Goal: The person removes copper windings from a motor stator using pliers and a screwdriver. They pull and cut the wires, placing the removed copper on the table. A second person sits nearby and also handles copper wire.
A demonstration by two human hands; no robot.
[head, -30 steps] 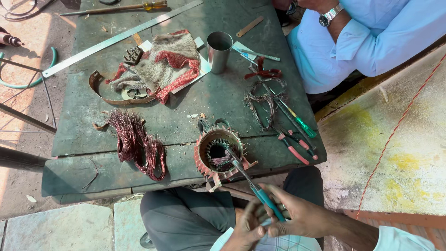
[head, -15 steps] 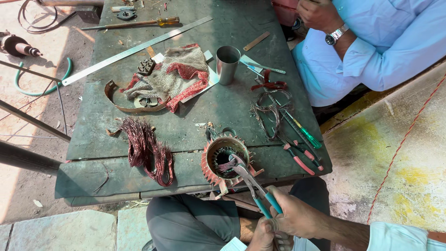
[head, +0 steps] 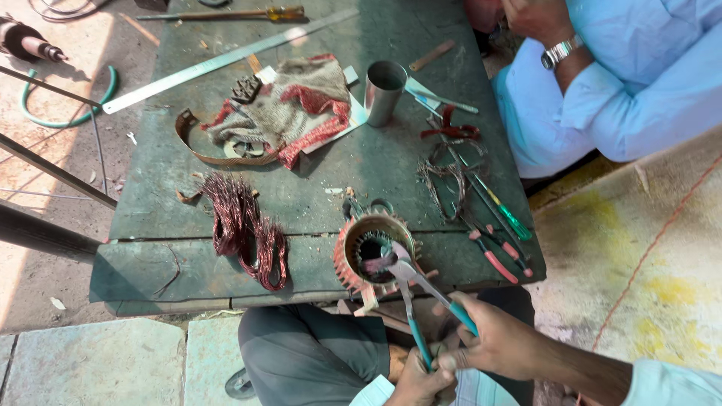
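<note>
Hands, right and left, clasp teal-handled pliers biting into motor stator.

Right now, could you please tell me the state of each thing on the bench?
Pliers: jaws open, tips inside the stator, a handle in each hand.
Stator: upright at the bench edge, partly stripped.
Copper wire: pulled out, lying loose in a heap.
Cup: upright.
Left hand: closed on one handle.
Right hand: closed on the other.
</note>
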